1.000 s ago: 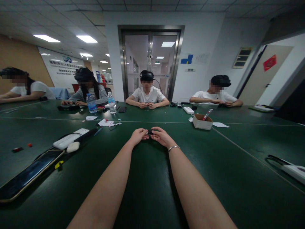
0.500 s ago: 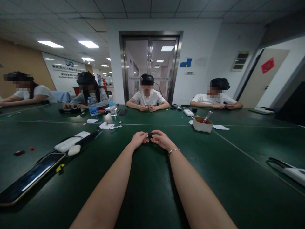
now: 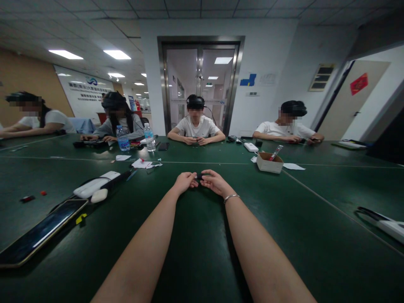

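Both my arms stretch forward over the dark green table, and my hands meet near its middle. Between my fingertips is a small black object with a light, perhaps metallic, bit at its left end; it is too small to name. My left hand pinches that left end. On the other side, my right hand grips the black part between thumb and fingers, with a bracelet round the wrist. The fingers partly hide the object.
To the left lie a phone, a white power bank, a white rounded case and a yellow scrap. A small box holding a tube stands ahead right. Water bottles and several people are across the table.
My hands keep nearly the same pose around the small black object. The view has tilted slightly. The person at far right has moved their hands apart a little.
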`<control>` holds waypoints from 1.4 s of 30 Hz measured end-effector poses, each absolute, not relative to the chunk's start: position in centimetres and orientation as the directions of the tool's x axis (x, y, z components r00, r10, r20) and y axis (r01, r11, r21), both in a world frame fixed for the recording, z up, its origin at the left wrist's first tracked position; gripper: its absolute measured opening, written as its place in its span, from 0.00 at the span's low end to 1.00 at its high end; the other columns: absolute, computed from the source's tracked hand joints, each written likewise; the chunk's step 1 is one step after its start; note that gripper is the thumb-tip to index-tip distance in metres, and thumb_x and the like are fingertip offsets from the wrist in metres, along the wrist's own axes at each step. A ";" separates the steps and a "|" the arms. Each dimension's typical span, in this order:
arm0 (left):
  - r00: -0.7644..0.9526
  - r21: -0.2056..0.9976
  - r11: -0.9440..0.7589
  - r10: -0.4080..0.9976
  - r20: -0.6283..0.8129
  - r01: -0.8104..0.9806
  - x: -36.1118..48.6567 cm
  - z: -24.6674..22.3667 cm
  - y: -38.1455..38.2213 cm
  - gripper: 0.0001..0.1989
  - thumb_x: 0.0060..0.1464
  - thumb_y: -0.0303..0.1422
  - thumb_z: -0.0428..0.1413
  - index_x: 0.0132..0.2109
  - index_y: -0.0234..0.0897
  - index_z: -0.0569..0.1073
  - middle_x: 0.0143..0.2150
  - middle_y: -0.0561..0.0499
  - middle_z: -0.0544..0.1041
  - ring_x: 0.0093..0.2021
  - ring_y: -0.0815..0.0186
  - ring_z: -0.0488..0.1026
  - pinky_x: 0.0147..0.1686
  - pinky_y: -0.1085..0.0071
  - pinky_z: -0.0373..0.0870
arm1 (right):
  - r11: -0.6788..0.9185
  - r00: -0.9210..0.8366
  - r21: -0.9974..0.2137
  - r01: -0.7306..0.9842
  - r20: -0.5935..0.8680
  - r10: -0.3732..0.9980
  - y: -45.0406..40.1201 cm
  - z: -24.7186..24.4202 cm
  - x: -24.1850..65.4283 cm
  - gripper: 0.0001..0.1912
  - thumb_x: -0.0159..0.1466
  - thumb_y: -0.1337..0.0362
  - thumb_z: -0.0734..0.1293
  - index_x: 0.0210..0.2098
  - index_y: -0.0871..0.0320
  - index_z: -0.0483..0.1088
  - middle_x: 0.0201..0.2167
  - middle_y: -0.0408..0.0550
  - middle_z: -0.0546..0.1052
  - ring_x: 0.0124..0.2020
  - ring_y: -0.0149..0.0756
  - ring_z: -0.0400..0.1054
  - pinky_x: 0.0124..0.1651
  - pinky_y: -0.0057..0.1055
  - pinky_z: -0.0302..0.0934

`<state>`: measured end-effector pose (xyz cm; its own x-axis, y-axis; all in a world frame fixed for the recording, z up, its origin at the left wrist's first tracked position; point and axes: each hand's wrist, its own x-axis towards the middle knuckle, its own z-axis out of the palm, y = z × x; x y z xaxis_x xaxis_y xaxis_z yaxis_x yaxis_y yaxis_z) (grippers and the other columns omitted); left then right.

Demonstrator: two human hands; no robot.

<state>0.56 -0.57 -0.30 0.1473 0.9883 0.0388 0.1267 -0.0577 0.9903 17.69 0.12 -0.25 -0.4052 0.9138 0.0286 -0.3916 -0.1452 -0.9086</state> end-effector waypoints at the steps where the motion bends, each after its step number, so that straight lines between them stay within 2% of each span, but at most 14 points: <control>1: 0.144 0.990 -0.056 0.989 0.036 0.133 0.6 -0.3 -0.6 0.13 0.58 0.38 0.50 0.34 0.30 0.68 0.24 0.47 0.75 0.24 0.68 0.74 0.23 0.76 0.66 | -0.146 -0.405 -0.908 -0.392 0.027 0.914 0.1 -0.2 17.7 0.13 0.54 0.78 0.68 0.37 0.60 0.66 0.27 0.45 0.73 0.26 0.32 0.72 0.32 0.27 0.69; 22: 0.113 0.955 -0.066 0.993 0.034 0.290 1.0 0.1 -0.7 0.17 0.58 0.41 0.48 0.32 0.29 0.70 0.21 0.47 0.74 0.20 0.68 0.72 0.20 0.76 0.65 | -0.150 -0.406 -0.902 -0.404 0.030 0.913 0.1 -0.2 17.7 0.14 0.54 0.80 0.67 0.37 0.60 0.66 0.28 0.45 0.74 0.29 0.33 0.73 0.34 0.28 0.70; 28: 0.132 0.965 -0.083 0.990 0.051 0.248 0.8 -0.2 -0.5 0.16 0.56 0.42 0.50 0.32 0.30 0.69 0.22 0.47 0.74 0.22 0.69 0.72 0.21 0.76 0.65 | -0.153 -0.402 -0.906 -0.395 0.021 0.916 0.1 -0.1 17.7 0.14 0.55 0.78 0.68 0.38 0.60 0.66 0.29 0.47 0.74 0.28 0.33 0.73 0.33 0.27 0.70; 33: 0.144 0.972 -0.154 0.981 0.129 0.175 0.6 -0.6 -0.6 0.11 0.52 0.37 0.55 0.36 0.31 0.69 0.30 0.47 0.75 0.28 0.69 0.72 0.22 0.78 0.65 | -0.152 -0.358 -0.906 -0.394 -0.001 0.934 0.1 0.1 17.5 0.11 0.58 0.76 0.68 0.38 0.61 0.65 0.26 0.45 0.73 0.26 0.33 0.73 0.31 0.27 0.71; 37: 0.155 0.958 -0.239 0.964 0.215 0.157 0.5 -0.7 -0.7 0.15 0.46 0.36 0.60 0.39 0.33 0.69 0.35 0.46 0.74 0.33 0.66 0.72 0.23 0.77 0.67 | -0.154 -0.345 -0.904 -0.398 -0.008 0.938 0.2 0.1 17.3 0.08 0.60 0.75 0.67 0.37 0.61 0.65 0.25 0.46 0.73 0.26 0.33 0.73 0.29 0.26 0.71; 39: 0.155 0.959 -0.234 0.966 0.209 0.161 0.5 -0.7 -0.7 0.14 0.48 0.37 0.58 0.40 0.33 0.68 0.35 0.46 0.74 0.32 0.67 0.71 0.23 0.77 0.67 | -0.152 -0.338 -0.904 -0.400 -0.009 0.941 0.1 0.1 17.3 0.07 0.60 0.75 0.67 0.36 0.61 0.65 0.25 0.46 0.73 0.25 0.33 0.72 0.29 0.26 0.71; 42: 0.126 0.969 -0.179 0.979 0.158 0.173 0.6 -0.6 -0.6 0.13 0.55 0.40 0.51 0.41 0.33 0.68 0.30 0.49 0.72 0.26 0.71 0.69 0.21 0.79 0.64 | -0.158 -0.336 -0.906 -0.393 -0.019 0.942 0.1 0.2 17.2 0.07 0.60 0.74 0.68 0.36 0.61 0.65 0.24 0.46 0.73 0.25 0.33 0.72 0.28 0.26 0.70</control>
